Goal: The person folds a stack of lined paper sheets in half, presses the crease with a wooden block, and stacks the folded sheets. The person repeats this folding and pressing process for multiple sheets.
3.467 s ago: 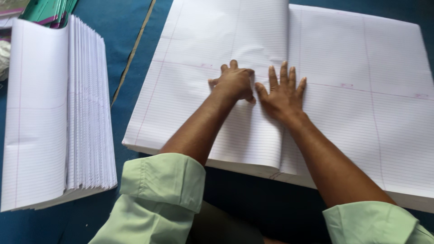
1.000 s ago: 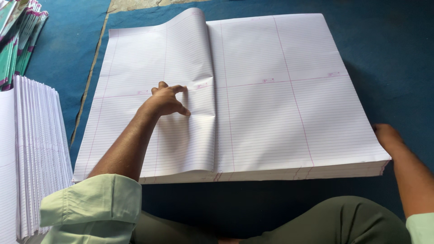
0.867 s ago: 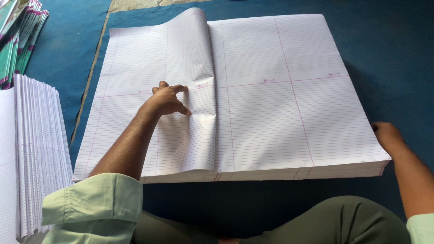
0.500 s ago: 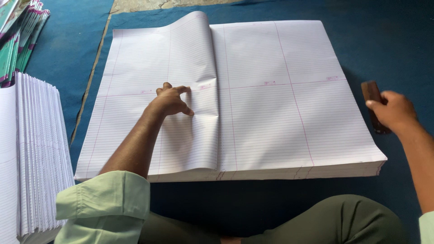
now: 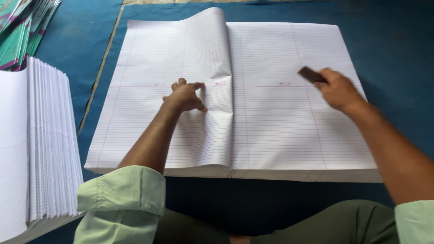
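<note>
A big stack of white ruled paper sheets [image 5: 280,135] lies on a blue mat in front of me. Its top sheets are folded over to the left, forming a raised fold [image 5: 217,49] down the middle. My left hand [image 5: 183,97] presses the folded sheets down near the crease, fingers bent. My right hand [image 5: 337,88] hovers over the right half of the stack, holding a small dark brown block [image 5: 311,75] that sticks out to the left of the fingers.
A pile of folded ruled sheets [image 5: 40,144] stands at the left edge. Green-covered booklets [image 5: 20,31] lie at the top left. The blue mat [image 5: 389,54] surrounds the stack, with a pale strip [image 5: 106,58] running along its left side. My knees are at the bottom.
My right hand picked up the dark block from the mat at the right and has moved left over the paper. The left hand has stayed on the fold.
</note>
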